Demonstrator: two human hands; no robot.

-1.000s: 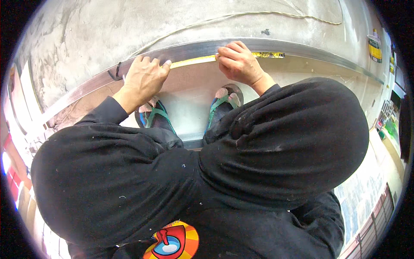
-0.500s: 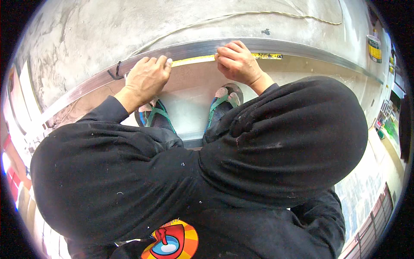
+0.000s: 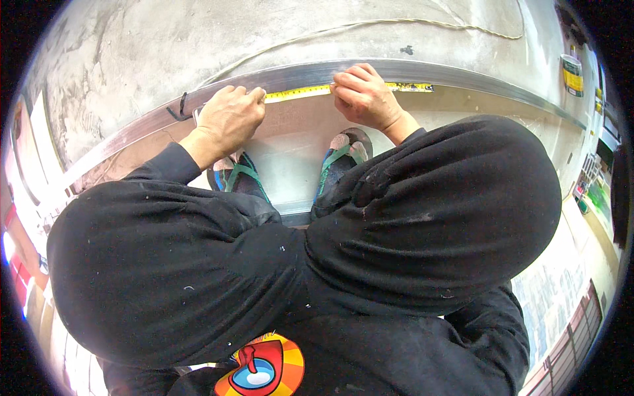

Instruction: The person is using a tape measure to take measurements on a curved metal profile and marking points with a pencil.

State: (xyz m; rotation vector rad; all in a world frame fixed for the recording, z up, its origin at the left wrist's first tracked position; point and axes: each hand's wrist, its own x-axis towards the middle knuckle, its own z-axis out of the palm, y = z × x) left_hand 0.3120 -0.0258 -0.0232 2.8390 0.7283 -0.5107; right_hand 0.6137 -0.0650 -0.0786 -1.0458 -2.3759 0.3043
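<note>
A long grey metal bar (image 3: 456, 74) lies across the floor in front of my feet. Along its near edge stretches the yellow blade of a tape measure (image 3: 297, 94), its marked face showing between my hands. My left hand (image 3: 231, 115) is closed around the tape at its left end; the tape's case is mostly hidden, with a pale edge showing beside the hand. My right hand (image 3: 364, 96) has its fingers curled, pinching the blade against the bar. Past it, the blade's dark-marked end sticks out to the right.
A black loop (image 3: 177, 109) hangs round the bar at left. A pale twisted cable (image 3: 370, 22) crosses the concrete floor beyond. A yellow-and-black tub (image 3: 572, 76) stands at far right. My sandalled feet (image 3: 343, 148) are just behind the bar.
My left hand has shifted slightly to the right. The blade between my hands has tilted, so more of its marked face shows. My right hand stays almost in place.
</note>
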